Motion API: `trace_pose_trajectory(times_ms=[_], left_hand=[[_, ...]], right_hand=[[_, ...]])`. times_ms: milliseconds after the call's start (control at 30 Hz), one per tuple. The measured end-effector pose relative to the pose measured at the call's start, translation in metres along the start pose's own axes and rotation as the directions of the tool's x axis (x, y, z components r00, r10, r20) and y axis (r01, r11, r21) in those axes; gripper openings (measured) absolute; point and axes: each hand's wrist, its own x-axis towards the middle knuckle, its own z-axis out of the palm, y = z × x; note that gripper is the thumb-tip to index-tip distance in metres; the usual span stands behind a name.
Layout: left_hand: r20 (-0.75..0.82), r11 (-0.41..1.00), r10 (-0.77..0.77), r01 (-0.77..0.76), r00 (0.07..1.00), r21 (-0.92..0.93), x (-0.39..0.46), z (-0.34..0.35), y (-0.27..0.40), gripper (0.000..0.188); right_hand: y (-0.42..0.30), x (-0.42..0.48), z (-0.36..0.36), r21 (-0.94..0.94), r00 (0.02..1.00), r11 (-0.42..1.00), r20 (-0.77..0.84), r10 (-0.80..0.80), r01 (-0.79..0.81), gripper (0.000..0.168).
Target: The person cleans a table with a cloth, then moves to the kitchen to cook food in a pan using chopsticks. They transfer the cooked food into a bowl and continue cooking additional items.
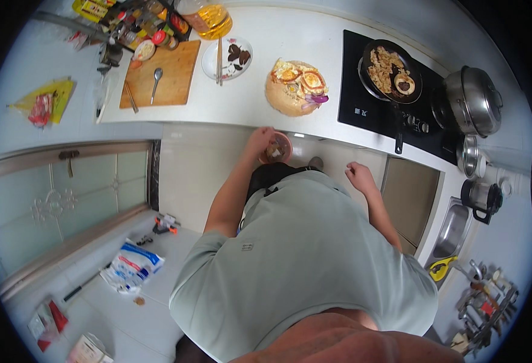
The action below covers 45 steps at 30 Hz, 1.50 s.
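My left hand (260, 139) hangs over a pink bin (287, 144) with refuse inside, below the counter's front edge. Its fingers point inward, and whether they hold anything cannot be made out. Off to the right, my right hand (360, 177) hangs beside my body, fingers curled in with nothing visible in them. On the white counter (248, 106) before me lies a round flatbread (286, 102) topped with fried eggs (312, 80) and sliced purple onion (316, 98). Left of it, a plate (209, 61) carries dark food pieces (238, 54) and a pair of chopsticks (219, 63).
A frying pan (412, 93) with food sits on the black cooktop (350, 90), its handle toward me. Beside it stands a lidded steel pot (472, 102). A wooden cutting board (175, 81) bears a spoon (156, 81). An oil jug (211, 22) and several condiment bottles stand behind.
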Motion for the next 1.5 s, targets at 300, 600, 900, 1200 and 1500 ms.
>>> trace_pose_trajectory(times_ms=[300,600,900,1200,1500], left_hand=[[-0.518,0.950,0.211,-0.050,0.829,0.307,-0.012,-0.052,0.056,0.054],[-0.602,0.774,0.356,0.135,0.715,0.619,0.088,-0.175,0.128,0.059],[-0.279,0.569,0.296,0.066,0.914,0.820,0.171,-0.204,0.152,0.027],[0.170,0.977,0.190,-0.204,0.967,0.069,0.062,-0.080,0.212,0.024],[0.803,0.995,0.064,-0.095,0.592,-0.010,-0.087,0.113,0.259,0.030]], right_hand=[[-0.027,0.051,0.001,0.006,0.978,0.991,0.163,-0.132,0.133,0.026],[-0.105,0.033,0.020,0.084,0.994,0.992,0.060,-0.096,0.091,0.022],[-0.162,0.011,0.031,0.121,0.986,0.988,-0.128,0.108,-0.093,0.024],[-0.184,0.010,0.000,0.160,0.782,0.986,-0.620,0.062,0.049,0.030],[-0.112,0.055,-0.102,-0.321,0.675,0.864,-0.540,-0.504,0.388,0.046]])
